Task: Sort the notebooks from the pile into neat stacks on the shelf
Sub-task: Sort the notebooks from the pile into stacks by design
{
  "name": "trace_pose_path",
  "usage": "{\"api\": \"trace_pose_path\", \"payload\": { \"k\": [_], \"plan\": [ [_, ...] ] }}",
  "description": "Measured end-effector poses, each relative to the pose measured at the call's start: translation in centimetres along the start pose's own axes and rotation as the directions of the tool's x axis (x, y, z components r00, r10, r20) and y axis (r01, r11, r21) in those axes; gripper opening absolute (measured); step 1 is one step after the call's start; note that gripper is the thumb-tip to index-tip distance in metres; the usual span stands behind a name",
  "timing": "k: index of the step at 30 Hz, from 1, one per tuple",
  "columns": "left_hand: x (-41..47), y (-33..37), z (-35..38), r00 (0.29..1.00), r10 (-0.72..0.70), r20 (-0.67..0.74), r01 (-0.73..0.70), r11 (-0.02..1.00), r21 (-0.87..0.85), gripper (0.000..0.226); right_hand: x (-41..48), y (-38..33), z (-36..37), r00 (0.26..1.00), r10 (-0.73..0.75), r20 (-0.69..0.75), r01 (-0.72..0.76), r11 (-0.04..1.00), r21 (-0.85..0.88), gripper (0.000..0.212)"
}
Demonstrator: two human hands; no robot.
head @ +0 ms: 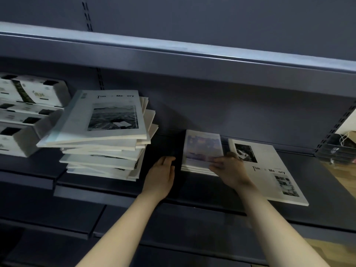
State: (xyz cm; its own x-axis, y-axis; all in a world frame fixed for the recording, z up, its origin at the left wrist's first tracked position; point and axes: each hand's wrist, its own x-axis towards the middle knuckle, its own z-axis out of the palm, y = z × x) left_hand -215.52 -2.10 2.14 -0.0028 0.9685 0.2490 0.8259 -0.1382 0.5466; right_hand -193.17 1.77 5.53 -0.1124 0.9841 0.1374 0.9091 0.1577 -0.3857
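An untidy pile of white notebooks [104, 135] sits on the dark shelf [119, 191], left of centre, its top one showing a black-and-white photo. To its right lies a small neat stack of notebooks with a purple cover [201, 151]. My right hand [229, 168] grips that small stack at its front right corner. My left hand [161, 174] rests flat on the shelf just left of the stack, fingers apart and holding nothing. Further right lies a large white notebook [269, 170], flat on the shelf, partly under my right hand.
White boxes with dark markings [28, 105] are stacked at the far left of the shelf. An upper shelf [173, 58] overhangs the work area. At the right edge stands a wire rack with small items [335, 149], with wooden floor below it.
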Motion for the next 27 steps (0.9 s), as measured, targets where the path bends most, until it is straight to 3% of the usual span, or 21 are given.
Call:
{"api": "trace_pose_path", "payload": {
  "k": [4,9,14,18,21,24,27],
  "plan": [
    [-0.2,1.6,-2.2,0.999,0.041,-0.011,-0.042,0.993,-0.114,0.039,-0.1,-1.7,-0.9,0.992,0.001,-0.126,0.013,0.994,0.109,0.027],
    [-0.4,4.4,-7.1,0.977,0.191,-0.092,-0.206,0.958,-0.197,0.044,0.0,-5.8,-2.3,0.990,-0.048,-0.134,0.080,0.967,0.242,0.028],
    [-0.7,5.4,-13.3,0.963,0.197,-0.182,-0.257,0.875,-0.411,0.047,0.3,-10.1,-2.8,0.983,-0.103,-0.151,0.141,0.954,0.266,0.024],
    [-1.0,2.7,-18.3,0.948,0.091,-0.306,-0.110,0.993,-0.048,0.047,0.7,-12.5,-2.0,0.973,-0.144,-0.180,0.197,0.925,0.326,0.019],
    [-1.2,-1.1,-21.0,0.924,-0.008,-0.381,0.072,0.985,0.155,0.045,0.8,-14.1,-1.4,0.978,-0.142,-0.153,0.188,0.918,0.349,0.021],
    [-1.3,-4.7,-23.0,0.911,-0.129,-0.391,0.215,0.958,0.187,0.046,0.9,-15.7,-0.4,0.978,-0.142,-0.153,0.188,0.917,0.351,0.022],
    [-1.6,-6.7,-24.2,0.900,-0.188,-0.393,0.266,0.952,0.154,0.046,0.8,-17.2,0.6,0.982,-0.135,-0.135,0.175,0.918,0.356,0.024]
  ]
}}
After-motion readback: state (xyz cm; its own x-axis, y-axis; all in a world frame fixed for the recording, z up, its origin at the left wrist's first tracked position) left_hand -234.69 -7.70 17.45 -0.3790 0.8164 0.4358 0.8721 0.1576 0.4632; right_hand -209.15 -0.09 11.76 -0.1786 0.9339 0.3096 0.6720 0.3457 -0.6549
